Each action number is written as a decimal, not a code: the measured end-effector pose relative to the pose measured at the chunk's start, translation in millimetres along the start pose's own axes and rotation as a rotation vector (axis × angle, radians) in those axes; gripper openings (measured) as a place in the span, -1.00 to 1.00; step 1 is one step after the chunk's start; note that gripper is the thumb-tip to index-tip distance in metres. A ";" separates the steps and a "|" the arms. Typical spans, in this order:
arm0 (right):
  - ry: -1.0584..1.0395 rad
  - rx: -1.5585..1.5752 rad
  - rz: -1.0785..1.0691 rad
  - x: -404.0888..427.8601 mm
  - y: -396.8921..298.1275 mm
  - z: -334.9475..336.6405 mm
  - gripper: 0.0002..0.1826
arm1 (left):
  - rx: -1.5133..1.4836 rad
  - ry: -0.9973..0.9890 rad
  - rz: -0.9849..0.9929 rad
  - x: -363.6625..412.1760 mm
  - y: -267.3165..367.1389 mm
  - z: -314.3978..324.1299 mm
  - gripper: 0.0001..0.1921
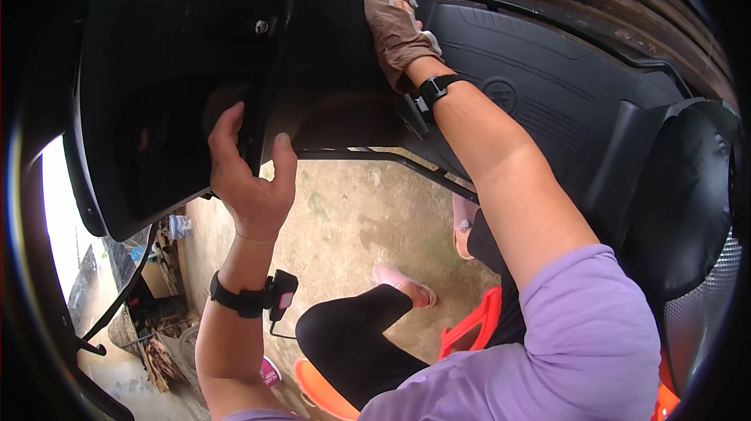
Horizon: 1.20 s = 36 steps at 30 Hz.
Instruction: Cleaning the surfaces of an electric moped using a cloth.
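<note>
My left hand is bare, with thumb and fingers spread about the lower edge of a glossy black front panel. The fingertips lie close to the panel, which mirrors them; I cannot tell whether they press on it. A brown cloth with white edging covers most of my right hand. That hand reaches up against the inner face of the black leg shield, beside the ridged footboard of what looks like a motor scooter or tricycle. Its fingertips are partly hidden by the cloth.
A black tube rail runs along the footboard's near side. On the right is a black padded seat. An orange-red plastic stool stands by my legs on the concrete floor. A paint bucket and clutter lie at left.
</note>
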State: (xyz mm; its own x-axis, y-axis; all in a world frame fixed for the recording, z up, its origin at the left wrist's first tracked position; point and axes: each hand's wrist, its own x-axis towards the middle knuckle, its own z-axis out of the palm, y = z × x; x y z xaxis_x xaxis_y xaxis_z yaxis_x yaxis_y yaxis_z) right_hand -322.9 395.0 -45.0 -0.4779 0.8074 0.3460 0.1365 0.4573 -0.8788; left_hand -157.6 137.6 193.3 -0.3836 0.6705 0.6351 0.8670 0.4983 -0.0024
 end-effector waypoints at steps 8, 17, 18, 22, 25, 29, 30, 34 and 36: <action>-0.124 -0.218 0.035 -23.1 61.7 -56.9 -0.40 | -0.012 0.020 0.028 -2.0 -5.3 -0.8 -0.46; -0.252 -0.803 -0.372 -85.5 50.0 -115.1 -0.60 | -0.011 0.104 -0.019 -0.1 -6.2 2.4 -0.50; -0.255 -0.809 -0.381 -94.1 44.5 -116.4 -0.60 | 0.007 0.129 -0.006 1.4 -7.0 0.8 -0.51; -0.443 -0.894 -0.472 -142.4 20.8 -127.2 -0.62 | -0.007 0.182 0.021 -0.3 -7.5 -7.6 -0.49; -0.507 -0.913 -0.615 -185.8 9.6 -141.8 -0.63 | 0.029 0.230 0.140 -2.4 -5.9 -14.2 -0.49; -0.494 -0.906 -0.639 -206.3 27.3 -157.3 -0.64 | -0.289 0.167 0.105 -67.1 65.2 -17.2 -0.47; -0.586 -0.900 -0.624 -212.0 13.8 -159.9 -0.68 | -0.293 0.098 0.034 -93.5 78.5 -27.2 -0.47; -0.619 -0.761 -0.536 -213.9 -4.7 -161.7 -0.75 | -0.547 -0.188 -0.236 -177.4 88.2 -17.0 -0.61; -0.569 -0.567 -0.173 -205.7 -32.4 -139.0 -0.78 | -0.697 -0.320 -0.558 -230.3 72.8 8.7 -0.64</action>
State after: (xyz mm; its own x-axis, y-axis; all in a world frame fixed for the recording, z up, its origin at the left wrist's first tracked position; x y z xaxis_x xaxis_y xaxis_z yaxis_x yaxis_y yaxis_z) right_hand -108.4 266.0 -42.0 -0.8787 0.4651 0.1077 0.3652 0.8000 -0.4760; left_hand -8.9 24.3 40.2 -0.7793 0.6050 0.1636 0.4875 0.4210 0.7649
